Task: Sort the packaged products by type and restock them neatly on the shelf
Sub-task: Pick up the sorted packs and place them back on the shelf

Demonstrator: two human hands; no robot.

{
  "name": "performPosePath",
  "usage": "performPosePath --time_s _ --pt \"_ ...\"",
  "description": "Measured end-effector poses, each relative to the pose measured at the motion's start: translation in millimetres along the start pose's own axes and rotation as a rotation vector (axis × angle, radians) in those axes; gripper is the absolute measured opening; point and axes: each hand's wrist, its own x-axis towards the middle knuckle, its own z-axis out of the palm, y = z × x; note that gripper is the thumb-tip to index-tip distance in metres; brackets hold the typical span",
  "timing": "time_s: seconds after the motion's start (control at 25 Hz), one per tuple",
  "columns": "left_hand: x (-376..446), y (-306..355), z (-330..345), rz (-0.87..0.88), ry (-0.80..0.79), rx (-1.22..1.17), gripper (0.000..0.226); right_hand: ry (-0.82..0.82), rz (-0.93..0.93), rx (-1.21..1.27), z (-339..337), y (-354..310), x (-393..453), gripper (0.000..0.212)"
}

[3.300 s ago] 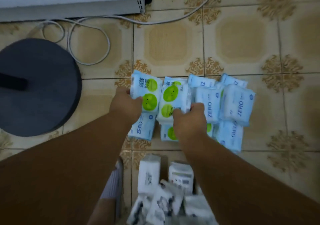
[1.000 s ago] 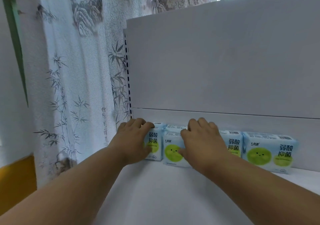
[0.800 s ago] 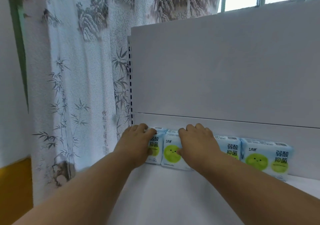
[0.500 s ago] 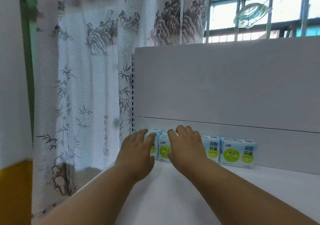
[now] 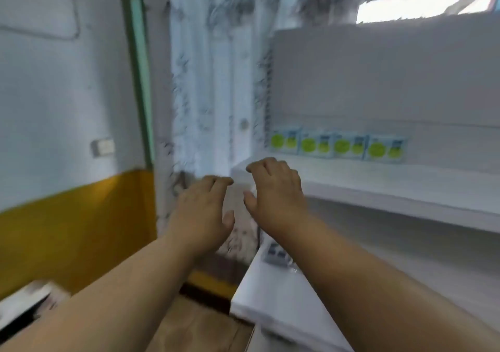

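Note:
Several light-blue packs with green circles (image 5: 336,146) stand side by side at the back left of the white shelf (image 5: 392,186), against its back panel. My left hand (image 5: 204,213) and my right hand (image 5: 274,192) hover in front of the shelf's left end, well short of the packs. Both hands hold nothing and their fingers are loosely bent. The view is blurred by motion.
A lower white shelf (image 5: 273,297) juts out below, with a small grey item (image 5: 276,254) on it. A patterned curtain (image 5: 213,94) hangs left of the shelf unit. A white and yellow wall (image 5: 67,162) stands at the left; tiled floor (image 5: 194,330) lies below.
Both hands have let go of the packs and drawn back from the shelf. The row of packs stays standing. My view has pulled back and swung left.

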Motion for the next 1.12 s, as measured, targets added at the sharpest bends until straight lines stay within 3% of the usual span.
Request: performPosePath --time_s 0.12,0.32,0.64,0.92,1.12 --pt "-87 -43 -22 -0.093 0.012 0.072 0.056 -0.072 -0.046 0.133 27 -78 -43 0.042" --pt "-221 -99 -12 -0.425 0.032 0.203 0.045 -0.263 -0.215 0.345 96 -162 -105 0.040" --pt "-478 -92 99 -1.166 -0.157 0.150 0.045 -0.905 -0.494 0.565 235 -235 -339 0.043" --pt "-687 -133 211 -1.401 -0.286 0.048 0.043 -1.220 -0.463 0.597 359 -296 -551 0.044" --pt "-840 -150 330 -1.514 -0.312 -0.024 0.045 -1.439 -0.244 0.627 459 -309 -723 0.044"
